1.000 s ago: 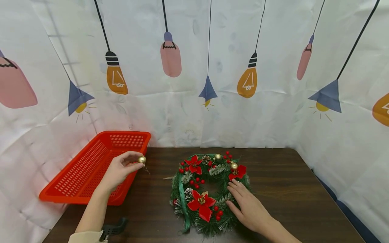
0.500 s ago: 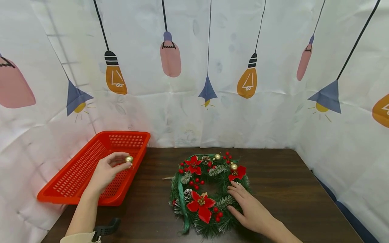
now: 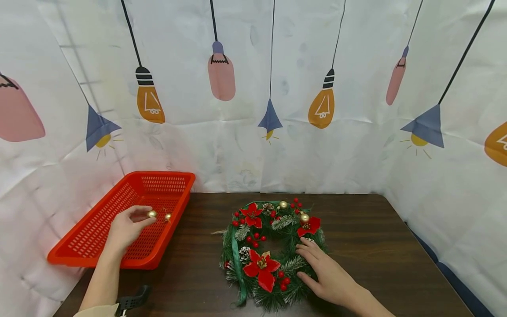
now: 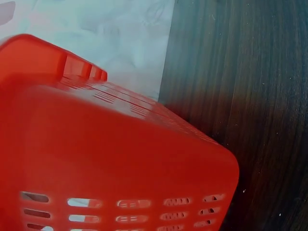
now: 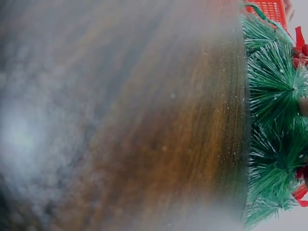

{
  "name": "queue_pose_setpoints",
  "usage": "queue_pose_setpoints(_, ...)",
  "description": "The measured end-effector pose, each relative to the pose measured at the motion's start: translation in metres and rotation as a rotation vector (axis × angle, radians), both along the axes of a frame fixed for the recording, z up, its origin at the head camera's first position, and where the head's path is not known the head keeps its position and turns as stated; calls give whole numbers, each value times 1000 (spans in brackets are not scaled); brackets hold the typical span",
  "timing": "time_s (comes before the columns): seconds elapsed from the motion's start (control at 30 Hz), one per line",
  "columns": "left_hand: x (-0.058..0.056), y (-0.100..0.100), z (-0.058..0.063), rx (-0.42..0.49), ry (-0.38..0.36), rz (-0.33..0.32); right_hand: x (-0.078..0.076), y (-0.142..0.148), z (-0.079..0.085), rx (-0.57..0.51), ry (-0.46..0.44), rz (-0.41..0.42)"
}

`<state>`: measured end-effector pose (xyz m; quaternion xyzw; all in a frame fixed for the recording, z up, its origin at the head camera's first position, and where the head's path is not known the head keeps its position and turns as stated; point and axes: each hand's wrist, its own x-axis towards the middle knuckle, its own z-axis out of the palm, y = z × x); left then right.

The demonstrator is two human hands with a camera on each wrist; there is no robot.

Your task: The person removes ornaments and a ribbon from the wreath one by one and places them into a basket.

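Over the red plastic basket (image 3: 136,264), my left hand (image 3: 126,226) pinches a small gold ball ornament (image 3: 152,214) between thumb and fingertips. Just right of it, inside the basket, lies a second gold ball (image 3: 168,217). My right hand (image 3: 328,273) rests with extended fingers on the right side of a green Christmas wreath (image 3: 293,264). Red poinsettias (image 3: 262,267), berries, pine cones, gold balls and a green ribbon decorate the wreath. The left wrist view is filled by the basket's wall (image 4: 120,144); the left hand is hidden there. Wreath needles (image 5: 274,96) show in the right wrist view.
The basket stands at the back left of a dark wooden table (image 3: 356,229), the wreath near its middle. Behind and to both sides hangs a white curtain (image 3: 245,149) printed with lamps. A dark strap (image 3: 132,301) circles the left wrist.
My left hand has moved left with the gold ball, from the basket's right rim to over its inside. The second gold ball now shows in the basket. The right hand has stayed on the wreath.
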<state>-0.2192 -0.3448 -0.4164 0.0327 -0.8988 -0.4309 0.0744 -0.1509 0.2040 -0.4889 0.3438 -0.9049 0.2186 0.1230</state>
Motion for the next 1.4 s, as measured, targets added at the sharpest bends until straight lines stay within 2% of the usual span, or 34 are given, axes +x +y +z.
queue_pose_setpoints(0.17,0,-2,1,-16,-63,-7,-1,3,0,8,24,29)
queue_pose_setpoints(0.37,-2,0,3,-41,-76,-65,-5,10,5,54,31,122)
queue_pose_setpoints(0.5,-2,3,7,-40,-62,-86,-8,15,10,84,-40,191)
queue_pose_setpoints(0.67,-3,11,14,-53,-23,-120,-16,29,19,73,-171,334)
queue_pose_setpoints(0.8,-2,19,19,-48,5,-153,-27,40,26,75,-181,416)
queue_pose_setpoints(0.97,-1,31,23,-12,24,-195,-37,49,27,94,-64,377)
queue_pose_setpoints(1.07,-1,40,28,20,43,-233,-43,53,24,80,-13,301)
queue_pose_setpoints(1.17,-1,50,31,35,54,-272,-50,57,21,42,-4,204)
queue_pose_setpoints(1.27,-2,58,31,40,54,-300,-57,58,18,-41,-101,137)
queue_pose_setpoints(1.4,-2,66,30,41,59,-336,-67,58,15,-145,-313,107)
